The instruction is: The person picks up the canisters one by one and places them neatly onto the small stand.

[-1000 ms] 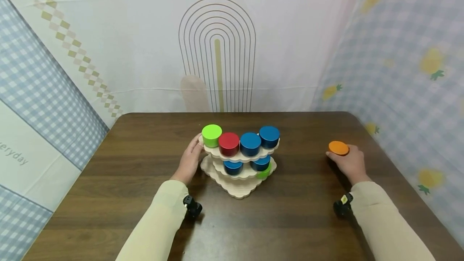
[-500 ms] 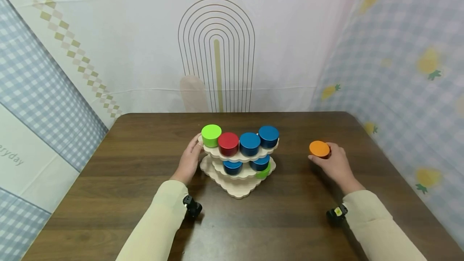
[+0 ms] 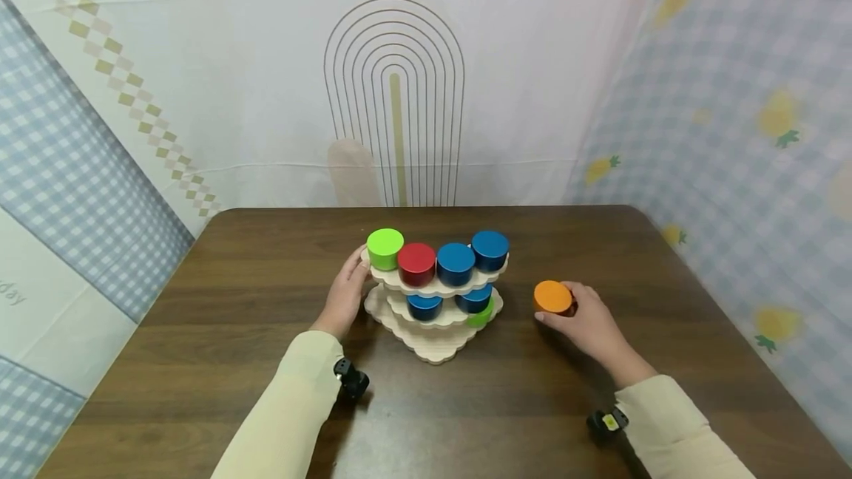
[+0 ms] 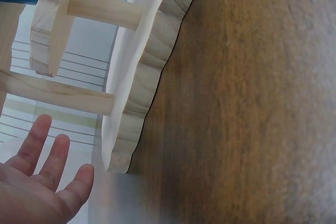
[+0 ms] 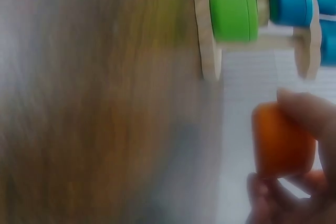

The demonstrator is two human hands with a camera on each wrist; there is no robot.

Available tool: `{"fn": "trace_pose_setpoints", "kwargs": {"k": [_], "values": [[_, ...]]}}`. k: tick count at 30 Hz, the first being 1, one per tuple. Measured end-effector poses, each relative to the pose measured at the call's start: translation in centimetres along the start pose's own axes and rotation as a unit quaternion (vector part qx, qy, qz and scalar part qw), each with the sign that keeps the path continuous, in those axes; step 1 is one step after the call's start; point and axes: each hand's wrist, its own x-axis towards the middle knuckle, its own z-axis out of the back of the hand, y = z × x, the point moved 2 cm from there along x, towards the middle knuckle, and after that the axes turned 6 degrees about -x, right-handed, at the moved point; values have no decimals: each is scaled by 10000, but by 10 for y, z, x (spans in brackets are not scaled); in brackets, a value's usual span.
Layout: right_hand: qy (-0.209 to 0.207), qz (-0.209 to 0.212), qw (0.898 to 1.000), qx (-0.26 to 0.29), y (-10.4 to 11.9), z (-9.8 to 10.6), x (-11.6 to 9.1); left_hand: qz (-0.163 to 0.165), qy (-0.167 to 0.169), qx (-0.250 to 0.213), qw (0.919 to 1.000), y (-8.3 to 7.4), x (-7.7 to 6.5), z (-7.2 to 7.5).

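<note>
A tiered wooden stand [image 3: 434,350] with scalloped edges stands mid-table. Its top tier bears a light-green cylinder [image 3: 385,248], a red cylinder [image 3: 417,265] and two blue cylinders [image 3: 455,265]. Lower tiers hold two blue cylinders [image 3: 424,307] and a green cylinder [image 5: 233,14]. My left hand [image 3: 342,298] holds the top tier's left edge between thumb and forefinger; its other fingers [image 4: 52,166] spread loosely beside the stand's posts. My right hand [image 3: 592,324] grips an orange cylinder [image 3: 552,296] by its sides, off the table and right of the stand, apart from it.
The brown wooden table [image 3: 233,361] reaches back to a white cloth [image 3: 266,94] with printed arches. Checked cloth [image 3: 719,131] hangs along the right side. Each wrist carries a small black camera [image 3: 351,379].
My right hand has carried the orange cylinder leftward from the table's right side toward the stand, and slightly nearer to me. My left hand has stayed at the stand's edge.
</note>
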Motion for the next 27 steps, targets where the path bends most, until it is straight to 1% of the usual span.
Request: {"fn": "trace_pose_setpoints", "kwargs": {"k": [6, 13, 17, 27], "values": [[169, 185, 9997, -83, 15, -15, -11, -2, 68, -18, 10000, -1, -1, 0], [375, 162, 9991, 92, 31, -33, -22, -8, 64, -31, 10000, 1, 2, 0], [412, 214, 9988, 165, 41, -41, -26, -34, 58, -77, 9999, 2, 2, 0], [582, 306, 9974, 285, 65, -60, -34, 65, -13, 25, 10000, 2, 2, 0]]}}
